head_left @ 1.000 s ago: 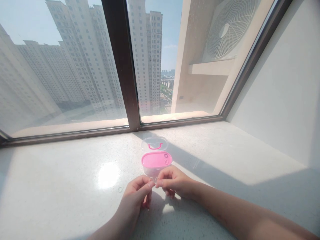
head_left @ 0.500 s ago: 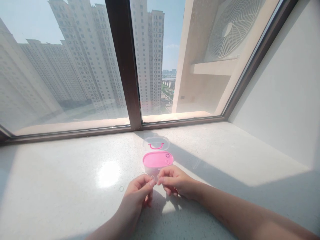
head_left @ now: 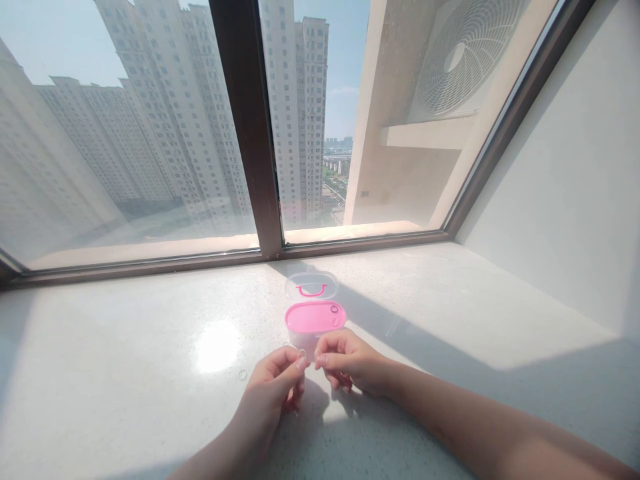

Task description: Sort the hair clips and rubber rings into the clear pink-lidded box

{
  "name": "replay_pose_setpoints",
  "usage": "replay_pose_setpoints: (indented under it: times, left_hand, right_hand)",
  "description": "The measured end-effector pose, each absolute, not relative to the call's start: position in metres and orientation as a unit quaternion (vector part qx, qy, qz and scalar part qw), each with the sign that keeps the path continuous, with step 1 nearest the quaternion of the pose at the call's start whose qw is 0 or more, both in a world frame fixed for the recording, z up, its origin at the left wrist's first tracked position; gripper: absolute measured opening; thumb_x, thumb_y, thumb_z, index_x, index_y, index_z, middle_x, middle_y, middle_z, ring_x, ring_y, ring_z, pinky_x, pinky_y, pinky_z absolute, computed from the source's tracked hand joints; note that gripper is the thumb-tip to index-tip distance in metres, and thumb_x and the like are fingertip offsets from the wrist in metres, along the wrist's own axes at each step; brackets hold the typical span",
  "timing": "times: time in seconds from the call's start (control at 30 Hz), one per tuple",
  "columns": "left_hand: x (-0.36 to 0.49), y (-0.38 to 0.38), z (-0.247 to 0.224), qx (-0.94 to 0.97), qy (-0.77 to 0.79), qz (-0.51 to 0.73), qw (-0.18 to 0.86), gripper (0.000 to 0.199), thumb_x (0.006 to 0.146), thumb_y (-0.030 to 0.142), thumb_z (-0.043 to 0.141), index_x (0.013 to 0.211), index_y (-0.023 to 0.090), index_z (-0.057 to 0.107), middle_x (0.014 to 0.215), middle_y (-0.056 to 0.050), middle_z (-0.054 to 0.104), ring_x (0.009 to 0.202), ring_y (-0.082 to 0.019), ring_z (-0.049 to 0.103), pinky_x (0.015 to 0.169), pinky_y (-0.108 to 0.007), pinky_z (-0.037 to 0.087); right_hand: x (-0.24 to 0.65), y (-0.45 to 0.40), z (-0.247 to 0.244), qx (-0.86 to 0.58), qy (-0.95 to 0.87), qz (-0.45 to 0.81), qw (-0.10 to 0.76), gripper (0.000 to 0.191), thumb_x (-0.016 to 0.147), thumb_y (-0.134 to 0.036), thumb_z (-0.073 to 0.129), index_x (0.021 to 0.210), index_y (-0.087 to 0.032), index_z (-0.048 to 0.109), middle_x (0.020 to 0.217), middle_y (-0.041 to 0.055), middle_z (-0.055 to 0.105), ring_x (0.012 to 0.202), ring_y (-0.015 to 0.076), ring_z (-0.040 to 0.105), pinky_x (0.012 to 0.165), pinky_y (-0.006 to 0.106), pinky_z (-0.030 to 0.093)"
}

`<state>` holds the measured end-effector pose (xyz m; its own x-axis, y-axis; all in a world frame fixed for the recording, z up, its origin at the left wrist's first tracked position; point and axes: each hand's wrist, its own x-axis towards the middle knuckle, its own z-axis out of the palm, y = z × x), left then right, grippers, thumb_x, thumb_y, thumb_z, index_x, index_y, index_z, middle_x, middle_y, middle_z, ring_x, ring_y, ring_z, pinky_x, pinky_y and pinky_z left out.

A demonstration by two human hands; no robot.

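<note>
Delicately, we pinch a small ring in our left hand; just beside it, our right hand has its fingertips closed on a partly hidden pale loop. Beyond sits a pink-topped container.

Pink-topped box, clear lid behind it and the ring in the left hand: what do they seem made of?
The pink-topped box: likely plastic, smooth; even pink top, translucent-looking walls.
The clear lid: probably plastic, smooth; the sill shows through it.
The ring in the left hand: pale and thin, perhaps metal or plastic; too small to tell.
</note>
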<state>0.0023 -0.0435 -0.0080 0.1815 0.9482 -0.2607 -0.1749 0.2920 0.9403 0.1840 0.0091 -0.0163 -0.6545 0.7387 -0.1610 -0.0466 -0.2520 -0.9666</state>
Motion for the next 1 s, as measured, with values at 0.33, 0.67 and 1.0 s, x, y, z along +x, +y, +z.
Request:
replay_pose_setpoints:
  times: [0.33,0.67,1.0]
  left_hand:
    - [0.0037,-0.0449,-0.0024,0.399,0.474,0.439,0.651,0.027,0.08,0.038,0.066,0.07,0.016,0.054,0.05,0.006,0.047,0.044,-0.007,0.039,0.045,-0.019,0.027]
    - [0.0015,-0.0461,-0.0094,0.425,0.482,0.433,0.633,0.027,0.084,0.039,0.062,0.07,0.017,0.054,0.05,0.006,0.045,0.046,-0.008,0.039,0.047,-0.019,0.027]
    - [0.0021,-0.0469,-0.0045,0.418,0.483,0.436,0.634,0.026,0.081,0.038,0.064,0.069,0.017,0.055,0.049,0.006,0.045,0.045,-0.007,0.038,0.047,-0.019,0.027]
  right_hand:
    - [0.1844,0.0087,-0.0166,-0.337,-0.553,0.717,0.257,0.027,0.075,-0.038,0.069,0.078,-0.012,0.062,0.048,-0.0037,0.057,0.034,0.0057,0.044,0.035,0.016,0.033]
    - [0.1854,0.0095,-0.0196,-0.335,-0.558,0.721,0.24,0.03,0.077,-0.042,0.069,0.081,-0.013,0.062,0.05,-0.0037,0.059,0.036,0.0054,0.048,0.036,0.015,0.036]
    - [0.1835,0.0101,-0.0185,-0.331,-0.556,0.724,0.24,0.03,0.076,-0.041,0.07,0.08,-0.012,0.061,0.05,-0.0038,0.059,0.036,0.0052,0.049,0.036,0.014,0.036]
